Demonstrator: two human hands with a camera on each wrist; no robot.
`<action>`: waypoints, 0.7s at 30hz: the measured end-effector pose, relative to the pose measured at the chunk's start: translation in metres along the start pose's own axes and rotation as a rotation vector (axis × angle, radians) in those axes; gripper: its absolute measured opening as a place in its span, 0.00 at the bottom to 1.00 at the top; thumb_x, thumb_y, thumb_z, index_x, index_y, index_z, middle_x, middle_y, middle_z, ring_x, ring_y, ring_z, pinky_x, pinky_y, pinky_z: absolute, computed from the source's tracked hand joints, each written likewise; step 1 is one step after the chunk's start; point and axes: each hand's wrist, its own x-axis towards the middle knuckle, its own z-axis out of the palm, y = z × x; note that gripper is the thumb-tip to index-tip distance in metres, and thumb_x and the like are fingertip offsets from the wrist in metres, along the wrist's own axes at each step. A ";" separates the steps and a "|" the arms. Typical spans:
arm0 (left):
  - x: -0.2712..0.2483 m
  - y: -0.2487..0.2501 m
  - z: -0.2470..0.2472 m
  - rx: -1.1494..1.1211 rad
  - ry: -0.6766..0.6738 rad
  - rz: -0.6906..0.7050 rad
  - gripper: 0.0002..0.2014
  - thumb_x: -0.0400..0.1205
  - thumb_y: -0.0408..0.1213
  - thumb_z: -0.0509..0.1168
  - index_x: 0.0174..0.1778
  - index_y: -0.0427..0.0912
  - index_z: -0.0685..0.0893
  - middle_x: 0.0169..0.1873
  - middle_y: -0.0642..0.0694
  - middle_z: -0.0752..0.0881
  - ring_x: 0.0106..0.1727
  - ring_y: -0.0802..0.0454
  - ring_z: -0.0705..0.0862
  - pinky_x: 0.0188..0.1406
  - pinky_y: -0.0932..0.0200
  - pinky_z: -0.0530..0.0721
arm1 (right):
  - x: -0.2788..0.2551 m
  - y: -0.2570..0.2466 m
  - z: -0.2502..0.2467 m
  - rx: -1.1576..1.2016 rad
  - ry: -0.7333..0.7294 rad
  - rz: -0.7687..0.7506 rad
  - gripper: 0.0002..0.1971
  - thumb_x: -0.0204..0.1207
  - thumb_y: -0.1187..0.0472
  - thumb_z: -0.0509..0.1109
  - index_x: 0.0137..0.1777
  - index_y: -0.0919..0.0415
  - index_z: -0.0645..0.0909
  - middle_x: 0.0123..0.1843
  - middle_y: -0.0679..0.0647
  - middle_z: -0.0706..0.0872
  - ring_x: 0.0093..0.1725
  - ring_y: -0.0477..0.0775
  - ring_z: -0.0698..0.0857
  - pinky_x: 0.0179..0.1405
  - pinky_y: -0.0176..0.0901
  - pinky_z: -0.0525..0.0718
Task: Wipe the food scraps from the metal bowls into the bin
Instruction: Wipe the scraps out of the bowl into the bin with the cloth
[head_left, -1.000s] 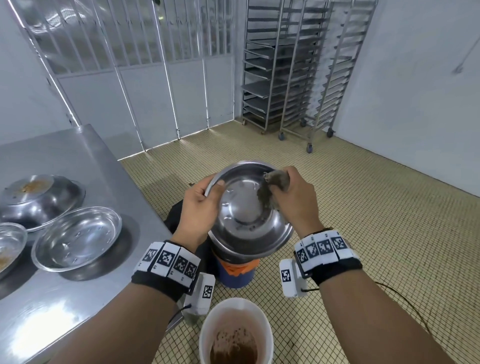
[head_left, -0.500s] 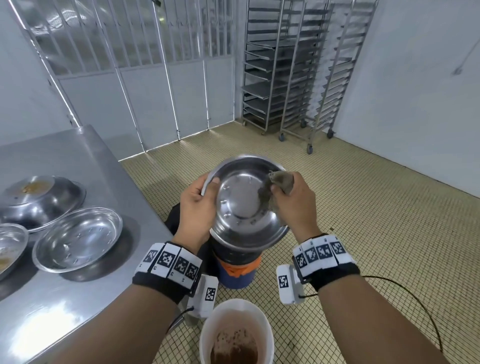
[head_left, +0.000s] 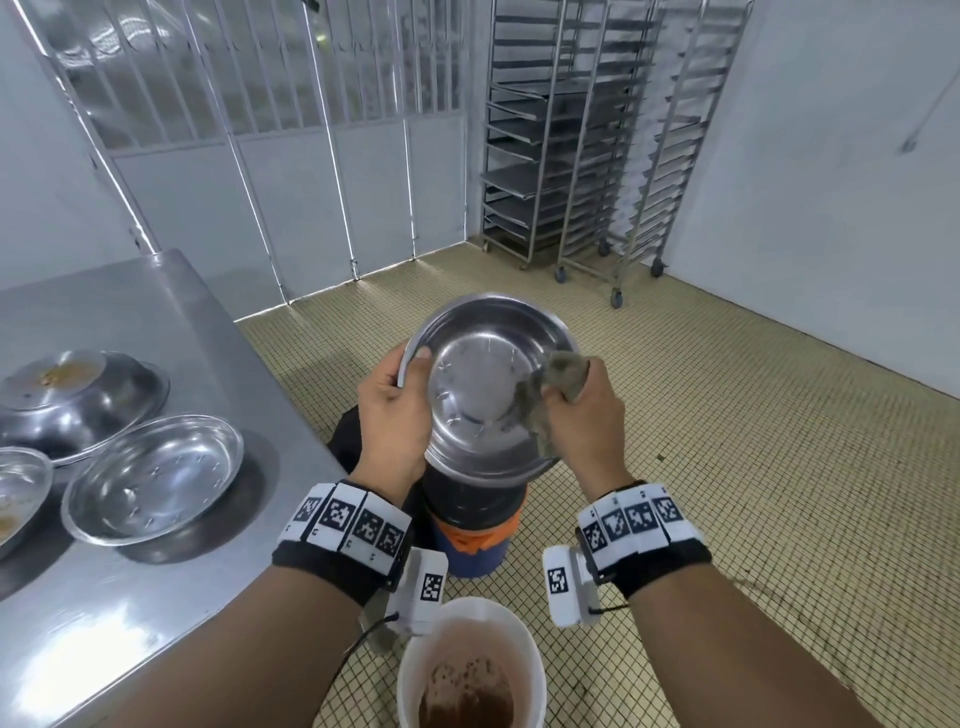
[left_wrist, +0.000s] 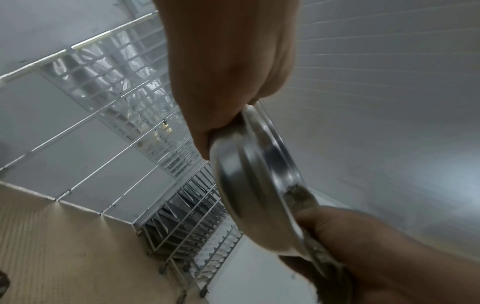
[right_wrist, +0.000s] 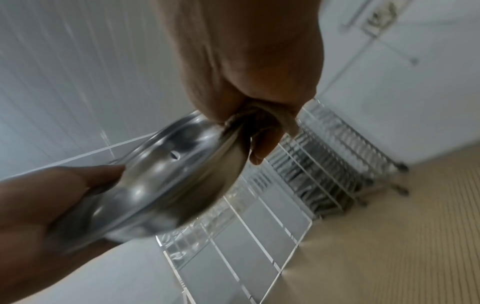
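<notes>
Left of frame a steel table (head_left: 171, 322) carries three bowls (head_left: 156, 478), while at centre, above the bin (head_left: 470, 525), the left hand (head_left: 392, 415) grips the tilted metal bowl (head_left: 483, 374) by its rim and the right hand (head_left: 584, 421) clutches a rag (head_left: 550, 384) against its inside.

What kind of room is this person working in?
Probably a commercial kitchen's washing-up area: a steel worktable with metal bowls, wheeled tray racks against the wall, and a tiled floor.
</notes>
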 end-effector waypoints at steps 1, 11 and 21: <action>0.001 -0.003 0.000 -0.001 0.023 0.002 0.11 0.91 0.33 0.64 0.49 0.46 0.91 0.35 0.52 0.91 0.38 0.56 0.88 0.36 0.62 0.86 | -0.006 0.002 0.002 0.028 -0.017 0.037 0.11 0.84 0.61 0.72 0.62 0.53 0.76 0.47 0.46 0.86 0.37 0.43 0.88 0.28 0.36 0.87; 0.015 0.004 -0.020 0.316 -0.380 0.000 0.13 0.88 0.29 0.65 0.63 0.47 0.89 0.49 0.57 0.93 0.50 0.58 0.91 0.45 0.65 0.86 | 0.015 -0.012 -0.026 -0.240 -0.304 -0.274 0.13 0.83 0.64 0.71 0.60 0.46 0.77 0.41 0.35 0.84 0.37 0.34 0.85 0.29 0.25 0.81; 0.005 0.006 -0.004 0.039 -0.119 -0.101 0.15 0.90 0.30 0.64 0.47 0.51 0.93 0.37 0.51 0.93 0.39 0.55 0.91 0.38 0.61 0.88 | -0.010 0.010 -0.005 -0.001 0.029 -0.079 0.06 0.86 0.57 0.70 0.59 0.55 0.79 0.42 0.44 0.86 0.38 0.46 0.86 0.32 0.33 0.79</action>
